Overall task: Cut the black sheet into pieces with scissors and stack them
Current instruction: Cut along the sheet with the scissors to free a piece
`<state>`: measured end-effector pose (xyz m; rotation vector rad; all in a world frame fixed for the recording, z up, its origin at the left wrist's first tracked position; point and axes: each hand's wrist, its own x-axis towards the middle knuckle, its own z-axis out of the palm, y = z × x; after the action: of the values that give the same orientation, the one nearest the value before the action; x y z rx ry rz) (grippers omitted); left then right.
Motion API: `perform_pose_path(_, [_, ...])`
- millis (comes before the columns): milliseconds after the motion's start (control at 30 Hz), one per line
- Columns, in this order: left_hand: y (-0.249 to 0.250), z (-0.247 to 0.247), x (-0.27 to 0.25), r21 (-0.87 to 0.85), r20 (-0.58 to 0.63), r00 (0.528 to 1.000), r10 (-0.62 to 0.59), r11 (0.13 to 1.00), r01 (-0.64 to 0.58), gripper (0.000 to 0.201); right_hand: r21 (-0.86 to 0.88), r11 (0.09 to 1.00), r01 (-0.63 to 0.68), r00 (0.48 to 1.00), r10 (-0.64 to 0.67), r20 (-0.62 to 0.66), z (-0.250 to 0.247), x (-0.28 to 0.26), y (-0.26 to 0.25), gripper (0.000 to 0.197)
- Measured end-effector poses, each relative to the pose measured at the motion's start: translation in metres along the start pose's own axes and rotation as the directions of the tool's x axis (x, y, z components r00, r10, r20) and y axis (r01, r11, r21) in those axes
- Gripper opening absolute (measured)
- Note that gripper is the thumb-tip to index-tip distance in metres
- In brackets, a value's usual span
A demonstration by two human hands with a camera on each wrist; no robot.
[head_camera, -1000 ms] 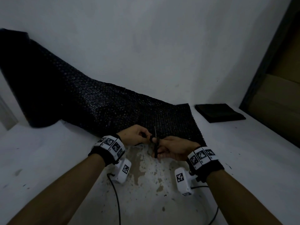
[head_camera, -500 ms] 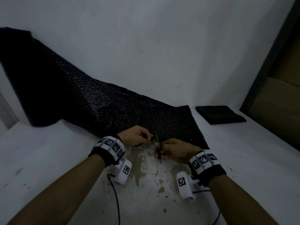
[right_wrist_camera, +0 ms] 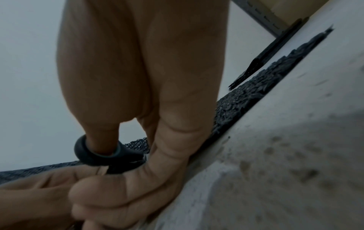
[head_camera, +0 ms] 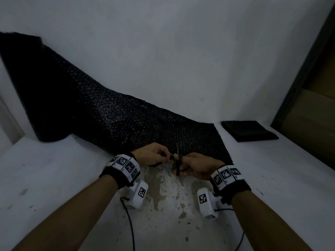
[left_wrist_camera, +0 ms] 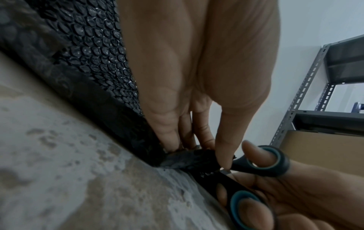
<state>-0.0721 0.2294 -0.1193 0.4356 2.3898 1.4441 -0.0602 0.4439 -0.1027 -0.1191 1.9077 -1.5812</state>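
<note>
A long black bubble-textured sheet (head_camera: 112, 116) unrolls from a roll at the back left across the white surface (head_camera: 54, 178). My left hand (head_camera: 154, 157) pinches the sheet's near edge (left_wrist_camera: 189, 158) between thumb and fingers. My right hand (head_camera: 192, 166) holds black scissors with teal-lined loops (left_wrist_camera: 262, 161), thumb through one loop (right_wrist_camera: 102, 154) and fingers through the other. The blade (head_camera: 177, 148) points away over the sheet, right beside the left fingertips. A stack of cut black pieces (head_camera: 249, 130) lies at the back right.
A white wall stands close behind the sheet. A grey metal rack (left_wrist_camera: 307, 87) with a cardboard box (head_camera: 311, 124) borders the right side. The surface paint is worn under my hands (head_camera: 166, 192). Cables trail from the wrist cameras.
The scissors dipped at half a second ago and now point up over the sheet's edge again. Both hands stay at the same spot on the near edge.
</note>
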Motion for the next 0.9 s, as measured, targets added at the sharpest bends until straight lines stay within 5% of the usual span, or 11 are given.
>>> perform_pose_path(400, [0.016,0.000,-0.011,-0.005,0.008,1.000,-0.016,1.000,0.016,0.005,-0.005,0.995,0.102,0.993,-0.102,-0.052,0.001,0.013,0.011,0.036])
perform_pose_path(900, [0.019,0.000,-0.015,-0.045,-0.002,0.999,-0.051,0.998,0.050,0.007,-0.039,0.999,0.017,0.997,-0.020,-0.077,0.000,0.022,-0.001,0.045])
